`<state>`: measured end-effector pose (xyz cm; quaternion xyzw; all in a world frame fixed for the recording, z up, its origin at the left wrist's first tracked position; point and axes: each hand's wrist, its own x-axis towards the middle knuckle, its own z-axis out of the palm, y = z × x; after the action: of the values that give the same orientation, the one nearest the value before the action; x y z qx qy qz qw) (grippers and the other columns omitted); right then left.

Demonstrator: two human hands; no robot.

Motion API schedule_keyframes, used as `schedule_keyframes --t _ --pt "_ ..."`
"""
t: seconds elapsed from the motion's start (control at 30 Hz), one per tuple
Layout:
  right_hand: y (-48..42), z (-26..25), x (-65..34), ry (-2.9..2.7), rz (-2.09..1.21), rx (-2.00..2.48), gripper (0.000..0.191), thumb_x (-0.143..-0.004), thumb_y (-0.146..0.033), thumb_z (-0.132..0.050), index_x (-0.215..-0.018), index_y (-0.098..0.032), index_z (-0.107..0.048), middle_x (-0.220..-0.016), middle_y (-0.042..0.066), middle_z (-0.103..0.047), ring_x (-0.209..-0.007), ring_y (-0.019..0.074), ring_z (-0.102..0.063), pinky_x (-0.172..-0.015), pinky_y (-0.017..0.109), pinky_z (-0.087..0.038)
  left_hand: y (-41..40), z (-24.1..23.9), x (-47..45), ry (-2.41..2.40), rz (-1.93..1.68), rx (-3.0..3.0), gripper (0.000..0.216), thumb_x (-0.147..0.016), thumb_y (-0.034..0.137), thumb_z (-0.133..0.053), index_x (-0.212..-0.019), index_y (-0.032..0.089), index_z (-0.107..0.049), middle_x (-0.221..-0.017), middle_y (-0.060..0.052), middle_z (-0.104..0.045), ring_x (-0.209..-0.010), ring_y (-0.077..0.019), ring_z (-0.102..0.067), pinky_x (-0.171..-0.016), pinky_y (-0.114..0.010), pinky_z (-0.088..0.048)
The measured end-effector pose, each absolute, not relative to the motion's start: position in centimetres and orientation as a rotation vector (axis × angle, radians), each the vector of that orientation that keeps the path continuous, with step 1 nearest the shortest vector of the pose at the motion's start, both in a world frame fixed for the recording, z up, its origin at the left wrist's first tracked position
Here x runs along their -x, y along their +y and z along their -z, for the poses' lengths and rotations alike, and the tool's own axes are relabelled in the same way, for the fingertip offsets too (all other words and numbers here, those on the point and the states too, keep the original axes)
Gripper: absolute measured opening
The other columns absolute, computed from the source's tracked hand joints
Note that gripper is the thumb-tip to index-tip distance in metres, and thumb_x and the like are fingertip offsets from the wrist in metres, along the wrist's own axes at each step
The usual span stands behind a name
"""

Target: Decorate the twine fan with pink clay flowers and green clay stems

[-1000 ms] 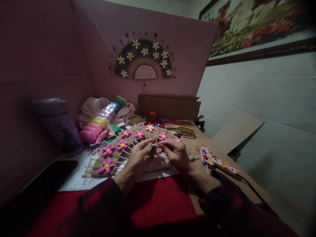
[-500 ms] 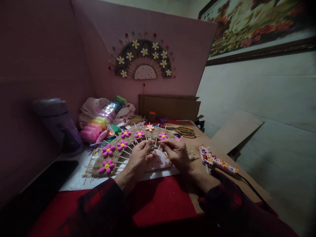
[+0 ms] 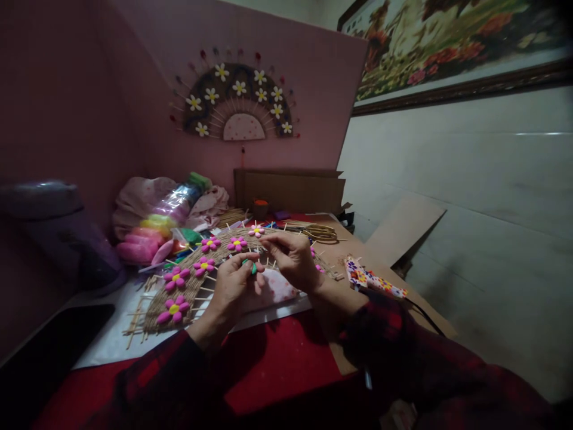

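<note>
Your left hand (image 3: pixel 233 283) pinches a small green clay piece (image 3: pixel 253 268) over the woven fan (image 3: pixel 197 275) on the desk (image 3: pixel 286 358), and your right hand (image 3: pixel 293 257) pinches something too small to tell. Behind, a clear bag (image 3: pixel 172 206) holds coloured clay blocks.

Small green clay lump (image 3: pixel 253 268) (pinched) above fan

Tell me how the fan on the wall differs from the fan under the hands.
The wall fan hangs upright; the table fan lies flat. The wall fan's band is dark with white flowers; the table fan's is tan with pink flowers. Both are half-circles with stick spokes and yellow-centred flowers.
</note>
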<state>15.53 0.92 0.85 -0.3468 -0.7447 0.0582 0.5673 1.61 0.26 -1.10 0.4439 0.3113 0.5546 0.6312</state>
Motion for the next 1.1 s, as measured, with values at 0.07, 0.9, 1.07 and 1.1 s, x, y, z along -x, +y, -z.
schedule_keyframes --t 0.07,0.9,1.07,1.1 --pt "1.1 -0.2 -15.5 -1.802 -0.07 0.807 0.015 -0.085 -0.019 -0.053 -0.088 -0.018 -0.068 -0.083 0.005 -0.07 -0.077 0.015 -0.064 -0.071 0.026 -0.049 0.2 1.1 -1.6 0.683 -1.28 -1.018 0.03 -0.064 0.027 -0.07 -0.086 0.013 -0.055 -0.058 0.002 -0.06 -0.036 -0.009 -0.05 -0.035 -0.02 -0.037" --pt "0.9 1.1 -17.0 -1.617 -0.212 0.898 0.016 -0.087 -0.025 -0.053 -0.087 -0.02 -0.068 -0.083 0.005 -0.07 -0.075 0.0169 -0.064 -0.07 0.029 -0.05 1.2 -1.5 -3.5 0.504 -1.271 -1.063 0.022 -0.079 0.03 -0.062 -0.089 0.011 -0.058 -0.066 -0.003 -0.062 -0.045 -0.0086 -0.055 -0.038 -0.018 -0.038" --pt "1.3 1.2 -17.3 -1.544 -0.213 0.935 0.015 -0.085 -0.026 -0.055 -0.086 -0.019 -0.068 -0.083 0.005 -0.07 -0.075 0.0178 -0.065 -0.069 0.029 -0.051 1.8 -0.1 -2.3 0.532 -1.167 -0.868 0.026 -0.079 0.013 -0.06 -0.105 0.009 -0.059 -0.096 -0.013 -0.067 -0.078 -0.0184 -0.067 -0.064 -0.028 -0.054" --pt "1.4 1.3 -17.3 -1.544 -0.21 0.938 0.014 -0.085 -0.026 -0.056 -0.086 -0.019 -0.069 -0.083 0.005 -0.07 -0.076 0.0179 -0.065 -0.069 0.029 -0.051 1.8 0.2 -2.1 0.538 -1.149 -0.878 0.03 -0.078 0.012 -0.061 -0.107 0.01 -0.059 -0.098 -0.013 -0.067 -0.081 -0.0196 -0.067 -0.068 -0.03 -0.055"
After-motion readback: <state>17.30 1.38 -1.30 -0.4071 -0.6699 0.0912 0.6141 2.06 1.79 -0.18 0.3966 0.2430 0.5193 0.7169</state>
